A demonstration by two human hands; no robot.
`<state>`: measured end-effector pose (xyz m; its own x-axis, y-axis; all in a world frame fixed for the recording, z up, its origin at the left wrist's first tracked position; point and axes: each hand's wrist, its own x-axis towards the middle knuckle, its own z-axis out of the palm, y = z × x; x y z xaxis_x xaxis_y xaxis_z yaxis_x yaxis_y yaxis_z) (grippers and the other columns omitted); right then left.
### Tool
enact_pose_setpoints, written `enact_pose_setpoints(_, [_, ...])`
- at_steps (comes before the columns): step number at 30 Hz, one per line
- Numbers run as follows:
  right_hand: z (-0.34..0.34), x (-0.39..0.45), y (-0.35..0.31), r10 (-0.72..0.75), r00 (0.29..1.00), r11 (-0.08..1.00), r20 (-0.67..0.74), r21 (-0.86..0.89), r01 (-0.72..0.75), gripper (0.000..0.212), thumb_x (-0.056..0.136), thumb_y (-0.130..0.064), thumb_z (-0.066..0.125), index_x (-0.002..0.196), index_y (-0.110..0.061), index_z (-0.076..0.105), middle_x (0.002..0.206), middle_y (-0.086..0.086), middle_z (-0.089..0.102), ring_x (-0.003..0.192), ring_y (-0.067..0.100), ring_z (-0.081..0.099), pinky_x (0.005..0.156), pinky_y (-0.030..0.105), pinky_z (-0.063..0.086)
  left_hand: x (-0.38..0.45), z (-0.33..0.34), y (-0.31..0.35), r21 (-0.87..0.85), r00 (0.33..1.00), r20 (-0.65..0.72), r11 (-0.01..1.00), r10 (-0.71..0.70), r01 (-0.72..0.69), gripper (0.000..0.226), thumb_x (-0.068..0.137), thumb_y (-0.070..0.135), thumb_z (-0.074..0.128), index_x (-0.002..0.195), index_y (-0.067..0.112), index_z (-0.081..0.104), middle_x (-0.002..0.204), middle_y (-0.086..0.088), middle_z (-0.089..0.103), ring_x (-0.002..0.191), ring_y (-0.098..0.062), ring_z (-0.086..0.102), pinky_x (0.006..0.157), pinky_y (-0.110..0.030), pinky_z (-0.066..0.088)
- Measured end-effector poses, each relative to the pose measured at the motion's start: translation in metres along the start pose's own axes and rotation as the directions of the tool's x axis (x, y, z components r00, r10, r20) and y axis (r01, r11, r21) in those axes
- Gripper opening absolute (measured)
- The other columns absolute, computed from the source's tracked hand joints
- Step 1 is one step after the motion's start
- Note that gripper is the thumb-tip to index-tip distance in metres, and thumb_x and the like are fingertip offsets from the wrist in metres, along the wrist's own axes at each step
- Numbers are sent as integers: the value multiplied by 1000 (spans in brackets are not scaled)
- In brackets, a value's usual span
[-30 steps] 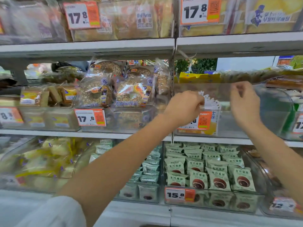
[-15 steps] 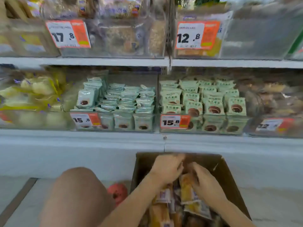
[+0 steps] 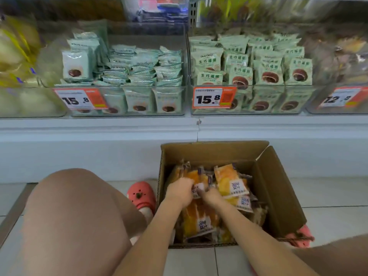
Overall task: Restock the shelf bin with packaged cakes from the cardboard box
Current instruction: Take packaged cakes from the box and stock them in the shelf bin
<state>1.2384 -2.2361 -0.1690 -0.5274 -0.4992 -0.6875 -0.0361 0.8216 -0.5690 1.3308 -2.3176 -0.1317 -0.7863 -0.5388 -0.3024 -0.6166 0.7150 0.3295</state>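
Note:
An open cardboard box [image 3: 278, 188] stands on the floor in front of the shelf, holding several yellow-orange packaged cakes [image 3: 231, 182]. Both my hands are down inside it. My left hand [image 3: 179, 191] curls its fingers round a cake pack [image 3: 196, 179] near the box's middle. My right hand [image 3: 209, 196] meets it there, fingers on the same pack's white label; its fingertips are partly hidden. The clear bin I handled earlier is out of view above.
Clear bins of green wrapped cakes [image 3: 251, 66] and pale packs [image 3: 123, 66] with 15.8 price tags [image 3: 214, 97] fill the lowest shelf. My bare knee [image 3: 75, 216] is at the left, pink clogs [image 3: 142, 194] beside the box, tiled floor around.
My hands left the upper shelf bin and dropped into the box. The view tilted down to the floor. Since half a second ago both hands have closed together on one pack.

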Motion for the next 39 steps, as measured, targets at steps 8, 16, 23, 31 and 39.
enact_pose_setpoints(8, [-57, -36, -18, -253, 965, 952, -70, 163, 261, 28, 96, -18, 51, 71, -15, 39, 77, 19, 47, 80, 35, 58, 82, 46, 56, 10, -9, -4, -615, 953, -114, 773, -281, 154, 21, 96, 20, 50, 109, 9, 63, 100, -8, 66, 83, -14, 64, 73, -30, 53])
enact_pose_setpoints(16, [-144, -105, -15, -520, 851, 627, 76, 710, 320, 15, 82, -7, 60, 78, -11, 46, 87, 16, 66, 83, 26, 67, 63, 34, 57, -5, -53, 18, -987, 978, 111, -94, 179, 129, 52, 82, 34, 68, 129, 19, 54, 118, -13, 65, 106, -29, 63, 91, -44, 53])
enact_pose_setpoints(23, [-191, -161, -77, -631, 776, 773, 13, 105, 626, 38, 81, -16, 72, 115, -28, 58, 98, -3, 72, 91, 10, 69, 80, 22, 54, -30, -157, 85, -919, 960, -266, 278, 87, -280, 27, 72, -2, 77, 90, 17, 69, 80, 6, 73, 74, -9, 68, 68, -26, 55])
enact_pose_setpoints(31, [-345, -293, -198, -873, 331, 426, -357, -233, 874, 26, 70, -17, 74, 83, -38, 64, 64, -17, 50, 55, -4, 48, 57, 7, 40, -38, -360, 169, -280, 465, -862, 574, 202, -769, 43, 96, 42, 42, 81, 9, 63, 77, -9, 67, 76, -25, 62, 70, -36, 48])
enact_pose_setpoints(39, [-484, -291, -317, -920, -38, 340, -391, -841, 421, 42, 80, -15, 73, 118, -10, 59, 107, 14, 66, 98, 29, 60, 76, 30, 39, 77, -445, 209, 493, 344, -790, 859, 507, -134, 48, 96, 41, 24, 103, 16, 65, 92, -4, 67, 86, -26, 62, 66, -32, 45])
